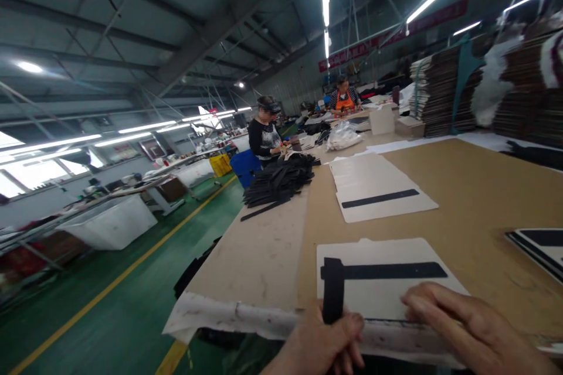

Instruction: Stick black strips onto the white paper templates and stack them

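Note:
My left hand (328,337) is closed on the lower end of a black strip (333,293) at the table's front edge. That strip stands across the left part of a pale board (373,299), over a second black strip (396,270) lying lengthwise on the board. My right hand (457,316) is at the board's lower right edge, its fingers bent together; whether anything is between them is hidden. Farther back lies another pale board (378,179) with a black strip (380,198) on it.
A heap of black strips (279,179) lies at the table's left edge. Stacked black and white pieces (541,249) are at the right. Behind are a plastic bag (343,136), tall stacks (444,91) and two people (264,135) at work. A green floor (145,287) runs along the left.

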